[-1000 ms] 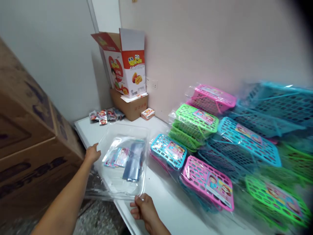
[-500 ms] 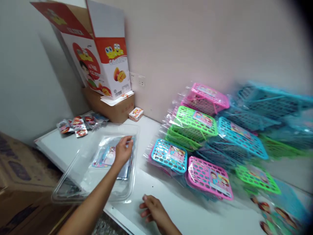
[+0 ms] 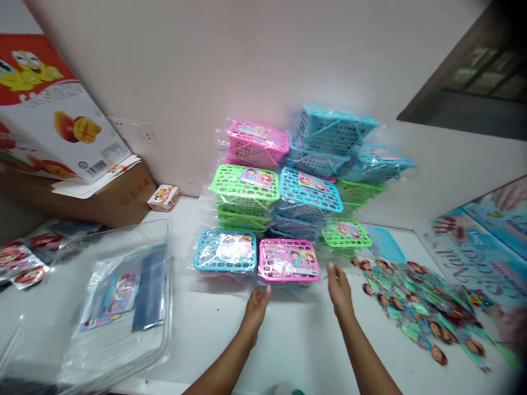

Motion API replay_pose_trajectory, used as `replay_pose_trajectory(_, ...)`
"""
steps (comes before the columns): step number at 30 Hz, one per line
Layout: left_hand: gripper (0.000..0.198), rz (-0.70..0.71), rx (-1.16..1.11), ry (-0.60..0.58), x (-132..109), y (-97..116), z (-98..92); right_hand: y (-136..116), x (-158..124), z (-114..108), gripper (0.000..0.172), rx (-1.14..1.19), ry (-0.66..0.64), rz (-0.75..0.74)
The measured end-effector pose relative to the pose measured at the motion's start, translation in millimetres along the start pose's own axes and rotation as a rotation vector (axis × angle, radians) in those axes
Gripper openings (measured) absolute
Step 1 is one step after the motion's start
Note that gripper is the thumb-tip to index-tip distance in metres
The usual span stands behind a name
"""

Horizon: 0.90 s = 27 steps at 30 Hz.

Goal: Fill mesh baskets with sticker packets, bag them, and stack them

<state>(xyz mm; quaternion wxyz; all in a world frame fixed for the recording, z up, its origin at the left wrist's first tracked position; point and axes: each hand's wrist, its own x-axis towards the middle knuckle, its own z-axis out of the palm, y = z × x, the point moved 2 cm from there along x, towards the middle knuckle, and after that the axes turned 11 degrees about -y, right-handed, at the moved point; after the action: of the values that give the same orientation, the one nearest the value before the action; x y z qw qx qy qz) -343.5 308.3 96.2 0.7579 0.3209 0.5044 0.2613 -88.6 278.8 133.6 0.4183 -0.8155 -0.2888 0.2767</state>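
My left hand hovers at the near edge of a pink plastic basket wrapped in clear film, its fingers loosely bent with nothing visible in them. At the same basket's right side is my right hand, fingers stretched out and apart. Whether either touches the wrapping I cannot tell. The basket bears a label with cartoon children. To its left sits a wrapped blue basket; behind them are stacked a green basket, another blue basket and a further pink one.
A clear plastic tray at left holds printed cards and film. Beyond it stand a brown carton, a printed box and a small box. Several small doll-figure items lie at right, beside a printed blue box.
The view has swung right. My left hand has left the tray and come over to the pink basket. My right hand has moved to that basket's right side.
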Motion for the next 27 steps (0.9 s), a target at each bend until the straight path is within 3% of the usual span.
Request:
replay_pose_trajectory(5,0.068,0.096,-0.158,0.111,18,14,23.4,-11,38,18,0.06,0.017,-0.348,-0.085)
replay_pose_trajectory(9,0.062,0.185,-0.221,0.192,28,17,38.3,-8,46,22,0.058,0.027,-0.465,-0.112)
replay_pose_trajectory(14,0.051,0.241,-0.216,0.294,22,8,45.2,-2,29,8,0.058,0.047,-0.511,-0.177)
replay_pose_trajectory(20,0.05,0.213,-0.187,0.291,-16,1,49.5,1,-7,-15,0.053,0.084,-0.468,-0.148)
replay_pose_trajectory(23,0.052,0.234,-0.202,0.253,-40,12,54.5,-14,-24,-26,0.059,0.141,-0.438,-0.101)
replay_pose_trajectory(27,0.04,0.393,-0.2,0.203,-67,42,55.0,-46,-45,-33,0.068,0.191,-0.398,-0.038)
